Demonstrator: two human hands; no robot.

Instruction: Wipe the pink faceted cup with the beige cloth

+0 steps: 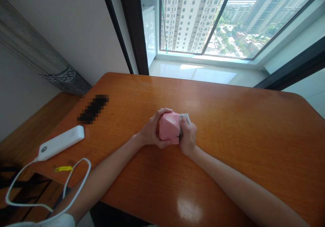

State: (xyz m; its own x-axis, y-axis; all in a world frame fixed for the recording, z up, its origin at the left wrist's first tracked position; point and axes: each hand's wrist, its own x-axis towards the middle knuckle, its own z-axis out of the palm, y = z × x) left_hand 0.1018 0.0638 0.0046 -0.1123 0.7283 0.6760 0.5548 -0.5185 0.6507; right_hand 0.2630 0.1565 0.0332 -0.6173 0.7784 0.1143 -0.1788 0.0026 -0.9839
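Box (169, 127), pink and faceted, sat over the table (241, 135) between the left hand (153, 129), spread around its left side, and the right hand (188, 137), equally near, which pinched what looked like a grey cloth (184, 116) at the box's right side. Its long axis was unclear; whether it touched the table or held anything could not be told.
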